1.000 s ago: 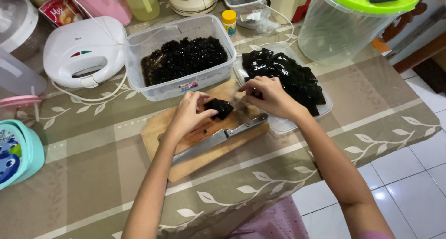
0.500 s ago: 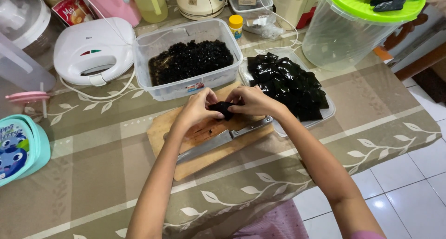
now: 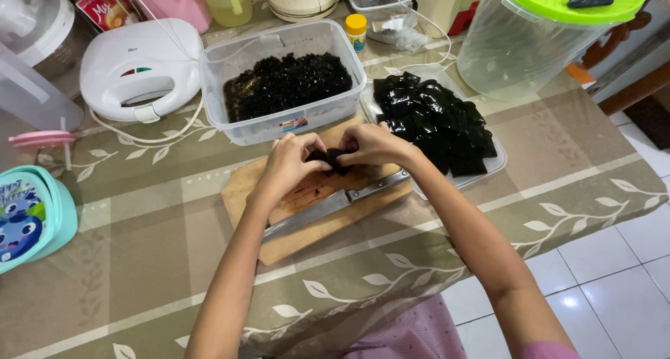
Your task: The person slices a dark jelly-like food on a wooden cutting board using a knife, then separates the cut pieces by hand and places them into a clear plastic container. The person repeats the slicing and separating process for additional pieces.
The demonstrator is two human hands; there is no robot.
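Both my hands meet above a wooden cutting board. My left hand and my right hand pinch a small black jelly piece between their fingertips, lifted a little off the board. A large knife lies flat across the board under my hands, blade to the left. Behind the board stands a clear plastic tub of small black jelly cubes. To the right a flat tray carries a heap of black jelly slabs.
A white sandwich maker with its cord sits at the back left, a teal lunch box at the left edge. A big clear bin with a green lid stands back right. The table edge and white floor tiles lie to the right.
My hands have closed together on the black piece and raised it slightly over the board. The view has shifted a little; the knife has not moved.
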